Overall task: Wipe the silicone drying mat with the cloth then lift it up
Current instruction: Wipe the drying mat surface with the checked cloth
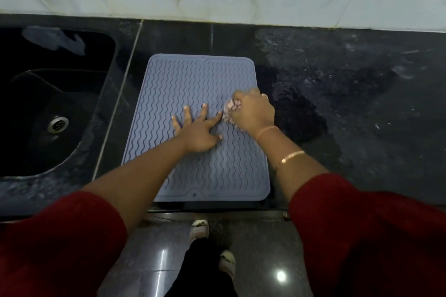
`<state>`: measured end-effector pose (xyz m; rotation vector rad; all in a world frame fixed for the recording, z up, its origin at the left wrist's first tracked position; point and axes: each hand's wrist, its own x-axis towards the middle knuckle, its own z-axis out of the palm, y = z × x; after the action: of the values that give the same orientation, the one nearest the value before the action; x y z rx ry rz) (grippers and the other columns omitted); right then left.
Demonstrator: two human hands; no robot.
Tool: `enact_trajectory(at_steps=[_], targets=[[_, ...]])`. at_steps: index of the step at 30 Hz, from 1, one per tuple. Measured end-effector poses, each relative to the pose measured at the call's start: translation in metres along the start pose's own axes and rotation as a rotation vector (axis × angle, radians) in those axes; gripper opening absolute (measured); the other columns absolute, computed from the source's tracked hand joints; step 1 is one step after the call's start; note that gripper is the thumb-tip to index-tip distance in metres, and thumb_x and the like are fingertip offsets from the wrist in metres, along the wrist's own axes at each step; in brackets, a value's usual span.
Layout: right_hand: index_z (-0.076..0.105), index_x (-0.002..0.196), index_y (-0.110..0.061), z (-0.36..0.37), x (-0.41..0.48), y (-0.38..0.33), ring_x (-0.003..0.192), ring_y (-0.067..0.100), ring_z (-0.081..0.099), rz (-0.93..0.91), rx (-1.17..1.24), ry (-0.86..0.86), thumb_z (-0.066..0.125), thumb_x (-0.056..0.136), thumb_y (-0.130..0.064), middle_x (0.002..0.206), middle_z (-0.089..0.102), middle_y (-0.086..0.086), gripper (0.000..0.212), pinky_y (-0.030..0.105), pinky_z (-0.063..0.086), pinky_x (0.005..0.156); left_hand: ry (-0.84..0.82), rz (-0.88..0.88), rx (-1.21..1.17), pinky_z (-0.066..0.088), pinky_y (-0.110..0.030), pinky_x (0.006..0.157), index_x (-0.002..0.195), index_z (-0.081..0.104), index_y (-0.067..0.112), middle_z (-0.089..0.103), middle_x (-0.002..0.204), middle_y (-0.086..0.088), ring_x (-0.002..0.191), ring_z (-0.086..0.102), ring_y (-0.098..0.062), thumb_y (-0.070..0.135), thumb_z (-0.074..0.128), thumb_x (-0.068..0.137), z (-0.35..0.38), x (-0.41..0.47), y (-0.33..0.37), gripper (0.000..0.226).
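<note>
Wiping the mat (193, 75) on the counter (337, 79), one hand steadying it.
The mat lies flat on the counter, with the sink (55, 103) to its left. The left hand (196, 131) presses mid-mat, fingers spread flat; the right hand (252, 112), at the mat's right edge, bunches the cloth (230, 108) in curled fingers. The mat looks thin, floppy and light, so a near corner seems the best place to lift it.
</note>
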<state>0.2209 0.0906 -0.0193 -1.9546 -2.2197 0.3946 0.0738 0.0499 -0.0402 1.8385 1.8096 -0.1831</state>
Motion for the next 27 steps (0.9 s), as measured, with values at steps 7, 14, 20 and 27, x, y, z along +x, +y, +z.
enact_trajectory(at_steps=[7, 14, 20, 27], targets=[[0.056, 0.118, -0.028, 0.008, -0.056, 0.007, 0.102, 0.032, 0.049, -0.260, -0.018, -0.083, 0.060, 0.085, -0.035, 0.110, 0.045, 0.010, 0.034, 0.033, 0.044, 0.068, -0.078, -0.041, 0.055, -0.021, -0.066, 0.105, 0.146, -0.004, 0.051, -0.023, 0.157, 0.009, 0.141, -0.027, -0.034, 0.055, 0.054, 0.086, -0.009, 0.001, 0.003, 0.083], [0.058, 0.109, -0.033, 0.000, -0.121, 0.014, 0.101, 0.025, 0.055, -0.267, 0.014, -0.330, 0.061, 0.080, -0.043, 0.108, 0.048, 0.003, 0.031, 0.032, 0.045, 0.076, -0.053, -0.074, 0.001, -0.017, -0.065, 0.107, 0.147, 0.001, 0.049, -0.019, 0.158, 0.008, 0.143, -0.025, -0.031, 0.051, 0.058, 0.087, -0.009, -0.003, 0.007, 0.083], [0.062, 0.101, -0.025, -0.001, -0.039, 0.011, 0.094, 0.025, 0.056, -0.136, 0.065, -0.076, 0.061, 0.083, -0.035, 0.099, 0.050, 0.004, 0.021, 0.027, 0.039, 0.066, -0.099, -0.069, 0.035, -0.018, -0.066, 0.106, 0.147, -0.002, 0.049, -0.022, 0.157, 0.009, 0.142, -0.026, -0.033, 0.056, 0.057, 0.087, -0.013, -0.002, 0.007, 0.085], [0.059, 0.113, -0.027, 0.001, 0.008, 0.011, 0.108, 0.036, 0.050, -0.077, 0.046, -0.045, 0.062, 0.083, -0.032, 0.119, 0.047, 0.013, 0.031, 0.037, 0.047, 0.078, -0.116, -0.094, 0.068, -0.017, -0.067, 0.106, 0.147, -0.005, 0.049, -0.023, 0.157, 0.009, 0.142, -0.026, -0.033, 0.056, 0.055, 0.087, -0.014, -0.001, 0.009, 0.085]])
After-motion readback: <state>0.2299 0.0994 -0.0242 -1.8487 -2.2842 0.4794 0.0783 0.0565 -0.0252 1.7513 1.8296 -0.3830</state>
